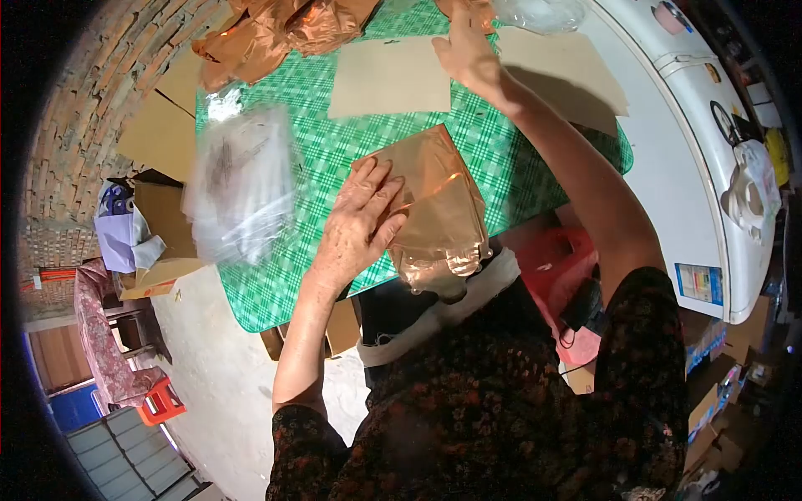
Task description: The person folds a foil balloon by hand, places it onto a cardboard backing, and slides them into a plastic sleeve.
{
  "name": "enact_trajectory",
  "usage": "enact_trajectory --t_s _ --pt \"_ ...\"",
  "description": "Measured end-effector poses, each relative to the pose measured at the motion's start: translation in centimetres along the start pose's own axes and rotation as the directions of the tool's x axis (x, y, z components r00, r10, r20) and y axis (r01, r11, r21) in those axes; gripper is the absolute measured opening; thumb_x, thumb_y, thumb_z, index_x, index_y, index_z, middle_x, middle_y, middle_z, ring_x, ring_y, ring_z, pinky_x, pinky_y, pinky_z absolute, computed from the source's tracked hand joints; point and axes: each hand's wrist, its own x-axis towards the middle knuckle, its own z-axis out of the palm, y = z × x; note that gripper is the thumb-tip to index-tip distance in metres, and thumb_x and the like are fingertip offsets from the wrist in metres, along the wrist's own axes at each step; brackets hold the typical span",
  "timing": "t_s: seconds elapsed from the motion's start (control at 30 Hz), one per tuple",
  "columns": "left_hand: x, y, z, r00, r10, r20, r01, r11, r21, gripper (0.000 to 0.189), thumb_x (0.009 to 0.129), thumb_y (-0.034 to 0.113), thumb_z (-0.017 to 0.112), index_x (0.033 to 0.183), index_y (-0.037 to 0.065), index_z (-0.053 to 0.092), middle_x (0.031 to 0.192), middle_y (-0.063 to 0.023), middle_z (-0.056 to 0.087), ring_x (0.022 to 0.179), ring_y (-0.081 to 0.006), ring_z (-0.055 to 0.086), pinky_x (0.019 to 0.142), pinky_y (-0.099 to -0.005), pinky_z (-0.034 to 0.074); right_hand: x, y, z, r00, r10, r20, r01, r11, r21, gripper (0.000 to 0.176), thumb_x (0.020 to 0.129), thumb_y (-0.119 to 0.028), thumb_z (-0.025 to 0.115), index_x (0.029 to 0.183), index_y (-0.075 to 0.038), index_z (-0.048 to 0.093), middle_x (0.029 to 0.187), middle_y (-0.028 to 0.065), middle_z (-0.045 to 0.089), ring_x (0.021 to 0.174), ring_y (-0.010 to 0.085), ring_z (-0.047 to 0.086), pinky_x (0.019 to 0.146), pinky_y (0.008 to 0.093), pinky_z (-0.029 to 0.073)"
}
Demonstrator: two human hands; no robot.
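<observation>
A folded piece of shiny copper-coloured foil [439, 192] lies at the near edge of the green checked table, its lower end with small rounded tabs hanging toward my lap. My left hand [361, 209] rests on its left side, fingers stretched out flat. At the far side, my right hand [469, 58] reaches out with the thumb spread away from the fingers, close to more copper foil at the top edge. A beige card sheet [388, 77] lies to the left of that hand, and another card sheet [560, 75] lies partly under my right forearm's shadow.
A stack of clear plastic bags [242, 184] lies at the table's left side. Crumpled copper foil [292, 33] is heaped at the far left. A clear plastic bundle [541, 12] sits far right. An open carton [163, 225] stands left, a red plastic bag [551, 267] right below the table.
</observation>
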Motion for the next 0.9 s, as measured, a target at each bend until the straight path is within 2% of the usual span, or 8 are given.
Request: enact_trajectory --t_s 0.07,0.1,0.17,0.23,0.33,0.5,0.67,0.9 --pt "0.1 0.3 -0.2 1.0 -0.004 -0.011 0.004 1.0 -0.015 0.055 0.092 0.02 0.079 0.143 0.004 0.064 0.16 -0.0176 0.05 0.153 -0.0402 0.041 0.125 -0.0512 0.037 -3.0 -4.2 -6.0 0.986 0.091 -0.137 -0.059 0.973 0.223 0.039 0.097 -0.005 0.064 0.135 0.0 0.059 0.117 0.0182 0.067 0.118 0.0421 0.062 0.101 0.0444 0.05" --pt "0.2 0.4 -0.3 1.0 -0.007 -0.017 0.007 1.0 -0.022 0.055 0.093 0.02 0.079 0.143 0.004 0.064 0.161 -0.0169 0.049 0.153 -0.0405 0.041 0.124 -0.0505 0.038 -4.7 -5.2 -8.0 0.996 0.084 -0.003 -0.083 0.985 0.149 0.034 0.098 -0.005 0.065 0.131 0.0 0.063 0.115 0.0177 0.067 0.118 0.0411 0.062 0.101 0.0452 0.05" --pt "0.4 0.1 -0.1 0.999 0.01 -0.03 -0.011 1.0 -0.027 0.058 0.092 0.021 0.079 0.144 0.005 0.063 0.161 -0.0176 0.049 0.152 -0.0404 0.041 0.125 -0.0526 0.036 -8.9 -6.1 -11.3 0.975 -0.193 -0.109 0.214 0.948 0.237 0.023 0.085 -0.003 0.066 0.108 -0.001 0.07 0.103 0.0159 0.065 0.108 0.0372 0.062 0.095 0.0495 0.05" --pt "0.6 0.1 -0.1 0.999 0.026 -0.038 -0.027 0.999 -0.027 0.059 0.091 0.022 0.079 0.145 0.006 0.062 0.161 -0.018 0.048 0.152 -0.0407 0.041 0.126 -0.0538 0.035 -12.2 -6.9 -13.8 0.965 -0.182 0.188 0.172 0.983 0.07 0.028 0.085 -0.005 0.067 0.113 -0.004 0.071 0.108 0.011 0.068 0.112 0.0344 0.062 0.102 0.0487 0.048" --pt "1.3 0.8 -0.4 0.996 0.079 -0.039 -0.08 0.997 -0.02 0.059 0.091 0.023 0.079 0.145 0.007 0.062 0.16 -0.0177 0.05 0.151 -0.0409 0.042 0.125 -0.0539 0.035 -16.9 -7.1 -15.8 0.94 -0.301 0.162 0.275 0.947 0.163 0.035 0.082 -0.007 0.072 0.117 -0.006 0.072 0.119 0.0078 0.068 0.122 0.0331 0.06 0.104 0.0469 0.045" --pt "2.9 2.6 0.4 0.986 0.164 -0.002 -0.164 0.986 -0.003 0.051 0.091 0.018 0.078 0.14 0.008 0.066 0.155 -0.0168 0.055 0.147 -0.0384 0.048 0.122 -0.0518 0.041 -19.8 -9.2 -17.2 0.935 -0.269 0.231 0.224 0.953 0.203 0.039 0.085 -0.007 0.066 0.123 -0.009 0.073 0.134 0.0025 0.063 0.132 0.0289 0.052 0.109 0.0482 0.042" --pt "7.4 2.1 0.1 0.967 0.251 -0.029 -0.252 0.968 -0.016 0.045 0.079 0.001 0.077 0.123 0.009 0.073 0.135 -0.0116 0.066 0.137 -0.0348 0.056 0.113 -0.046 0.048 -20.6 -9.2 -16.6 0.935 -0.258 0.241 0.213 0.956 0.2 0.04 0.088 -0.009 0.065 0.127 -0.009 0.073 0.135 0.0016 0.063 0.134 0.028 0.05 0.111 0.0474 0.041" --pt "14.0 0.1 0.9 0.871 0.375 0.319 -0.387 0.922 -0.027 0.026 0.081 0.004 0.078 0.105 0.015 0.078 0.119 -0.0042 0.064 0.12 -0.0292 0.056 0.106 -0.0439 0.042 -20.7 -9.5 -16.6 0.93 -0.256 0.266 0.22 0.963 0.158 0.039 0.091 -0.014 0.063 0.128 -0.007 0.073 0.139 0.0031 0.064 0.135 0.0276 0.049 0.112 0.0468 0.04"
